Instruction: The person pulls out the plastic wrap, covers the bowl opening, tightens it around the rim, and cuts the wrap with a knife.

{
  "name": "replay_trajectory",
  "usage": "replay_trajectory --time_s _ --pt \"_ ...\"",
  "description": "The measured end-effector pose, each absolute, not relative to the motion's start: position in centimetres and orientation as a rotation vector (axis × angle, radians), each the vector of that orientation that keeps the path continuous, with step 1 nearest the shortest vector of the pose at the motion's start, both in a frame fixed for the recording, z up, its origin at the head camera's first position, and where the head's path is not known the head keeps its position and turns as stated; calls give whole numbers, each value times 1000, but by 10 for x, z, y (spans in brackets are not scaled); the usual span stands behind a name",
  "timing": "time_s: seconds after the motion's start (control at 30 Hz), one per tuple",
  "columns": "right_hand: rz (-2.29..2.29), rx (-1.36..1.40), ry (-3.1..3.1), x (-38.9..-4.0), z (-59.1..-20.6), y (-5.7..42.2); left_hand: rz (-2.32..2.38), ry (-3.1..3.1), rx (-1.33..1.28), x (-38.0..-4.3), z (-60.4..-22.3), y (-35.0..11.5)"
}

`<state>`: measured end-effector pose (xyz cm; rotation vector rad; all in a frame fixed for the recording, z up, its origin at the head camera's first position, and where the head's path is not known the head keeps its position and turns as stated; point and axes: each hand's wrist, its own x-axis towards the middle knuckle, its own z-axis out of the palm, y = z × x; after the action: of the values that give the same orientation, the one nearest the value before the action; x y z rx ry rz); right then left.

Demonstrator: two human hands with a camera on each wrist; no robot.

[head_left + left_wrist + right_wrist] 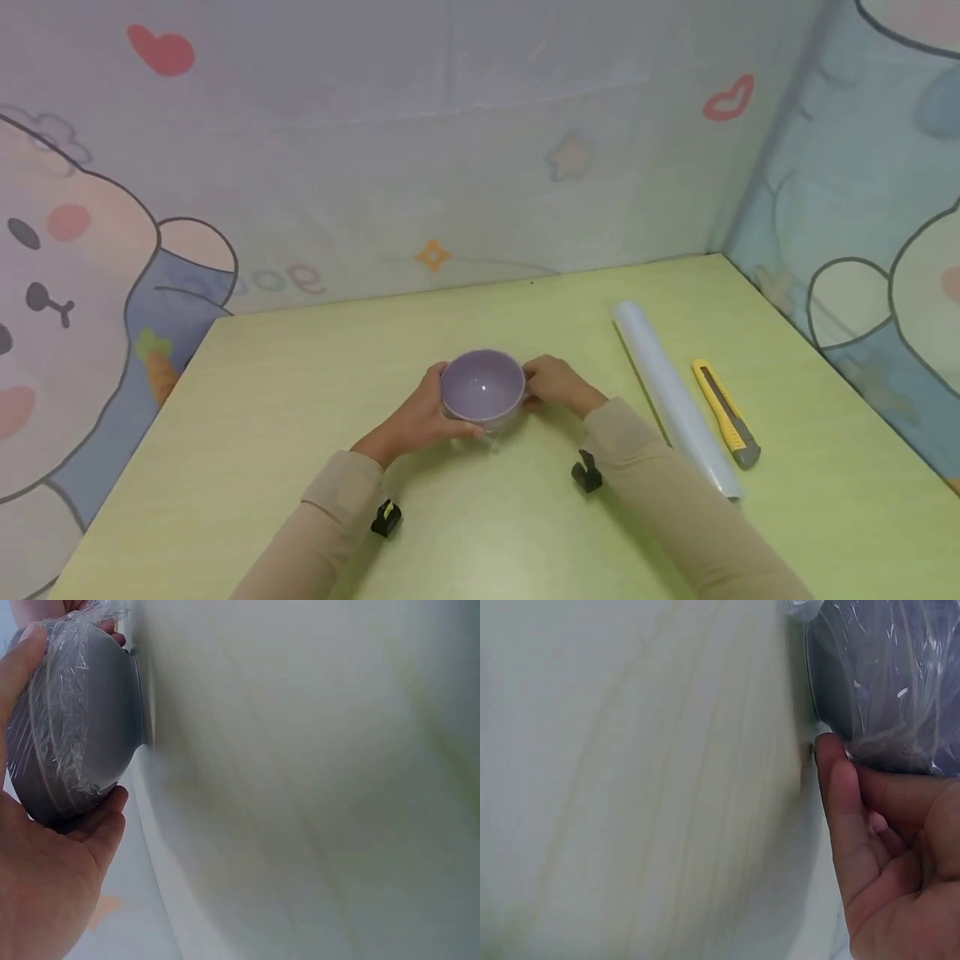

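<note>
A purple bowl [483,385] stands upright on the table in the head view. Clear cling film [67,712] clings in wrinkles to its outer side in the left wrist view. From the left, my left hand [420,421] holds the bowl, thumb on the near side and fingers round the far left side. At the right side my right hand [557,385] pinches the film's edge between thumb and finger, close against the bowl. In the right wrist view, film [907,682] lies stretched in creases over the bowl's wall; the pinched bit is mostly hidden by the fingers.
To the right lies a long roll of film [675,400], slanting beside my right forearm. Beyond it is a yellow and grey utility knife [726,412]. A printed cloth [487,183] hangs behind the pale green table [300,375].
</note>
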<state>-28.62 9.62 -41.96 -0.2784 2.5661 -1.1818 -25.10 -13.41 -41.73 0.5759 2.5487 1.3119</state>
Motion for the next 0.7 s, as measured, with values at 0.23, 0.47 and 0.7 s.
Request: replay_trajectory --time_s 0.23,0.47,0.7 --pt "-1318 -132 2480 -282 -426 97 1294 2551 582 -249 -420 -131" --pt "-1647 -53 2184 -274 -423 100 1284 2563 601 -248 -419 -131" --pt "-1726 -39 2062 -269 -419 106 1343 2541 597 -249 -420 -125"
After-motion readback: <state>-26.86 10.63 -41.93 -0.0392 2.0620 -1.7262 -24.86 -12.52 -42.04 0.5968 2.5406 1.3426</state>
